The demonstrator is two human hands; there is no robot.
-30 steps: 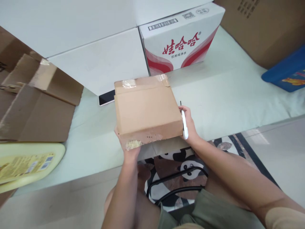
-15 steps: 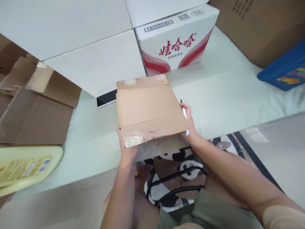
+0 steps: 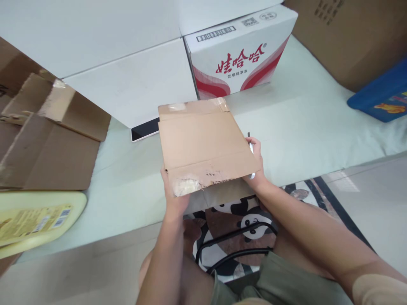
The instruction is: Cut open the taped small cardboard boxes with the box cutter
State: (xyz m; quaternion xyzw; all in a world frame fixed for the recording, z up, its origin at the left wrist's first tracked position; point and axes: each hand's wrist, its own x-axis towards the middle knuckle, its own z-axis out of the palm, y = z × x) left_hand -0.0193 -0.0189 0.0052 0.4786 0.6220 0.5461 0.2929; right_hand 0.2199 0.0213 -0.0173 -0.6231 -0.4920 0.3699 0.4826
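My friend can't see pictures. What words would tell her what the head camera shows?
Two bare hands, left hand and right hand, hold a flat brown cardboard box with torn tape over a pale green table. The right hand also grips a white pen-like tool. Behind stands a white carton with red lettering.

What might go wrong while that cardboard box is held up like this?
The right hand grips both the cardboard box and a white cutter, so the blade could nick a finger or slip out. The left hand holds only the torn near corner, so the box might tip onto the phone behind it.
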